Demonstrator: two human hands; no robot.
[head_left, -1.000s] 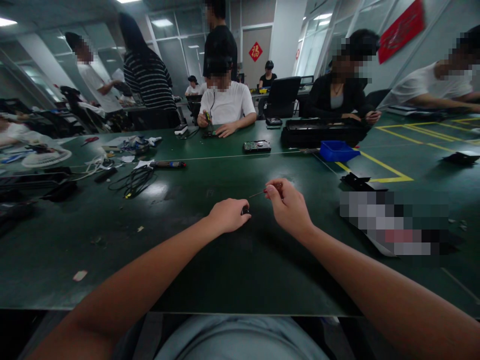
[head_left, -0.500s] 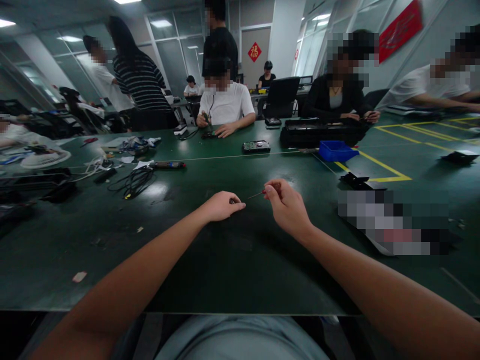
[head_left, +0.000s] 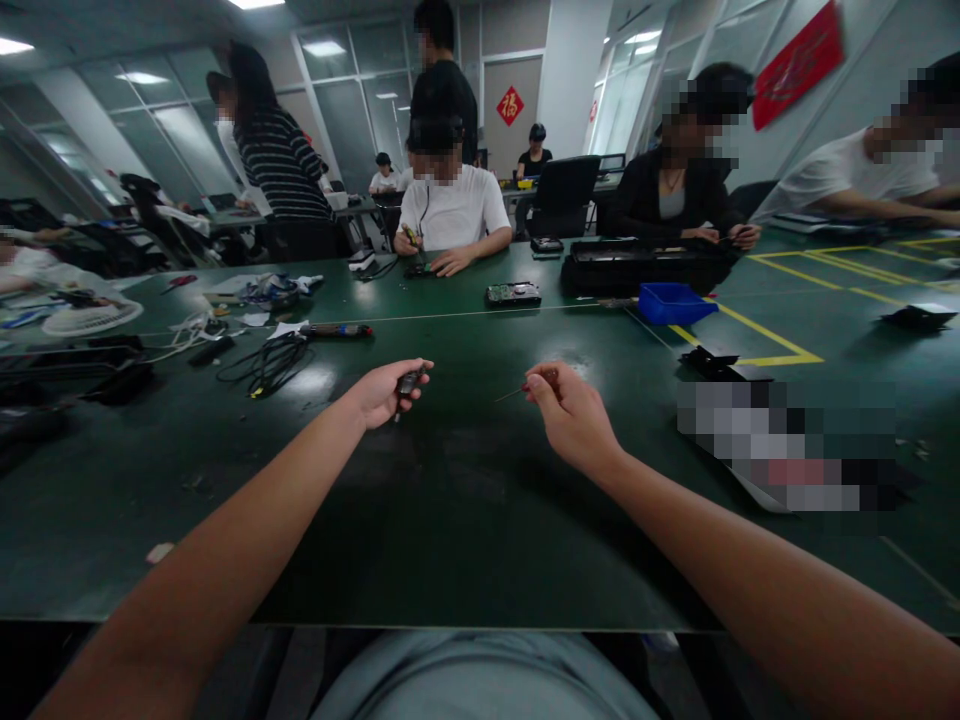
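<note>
My left hand (head_left: 375,395) is turned partly palm up above the green table, fingers curled round a small dark part (head_left: 409,383). Its exact kind is too small to make out; a thin end sticks out below the fingers. To the right, my right hand (head_left: 576,408) grips a screwdriver (head_left: 511,396) by its handle, mostly hidden in the fingers. The thin metal shaft points left toward my left hand, with a gap between its tip and the dark part.
Ahead lie an opened hard drive (head_left: 513,293) and a blue tray (head_left: 676,303). An electric screwdriver (head_left: 337,331) and coiled black cable (head_left: 266,365) are at left. A black bracket (head_left: 712,362) lies at right. A co-worker (head_left: 454,205) works across the green table (head_left: 480,540).
My left hand has moved left and slightly away from me, turning so the dark part in it shows. My right hand with the screwdriver has hardly moved.
</note>
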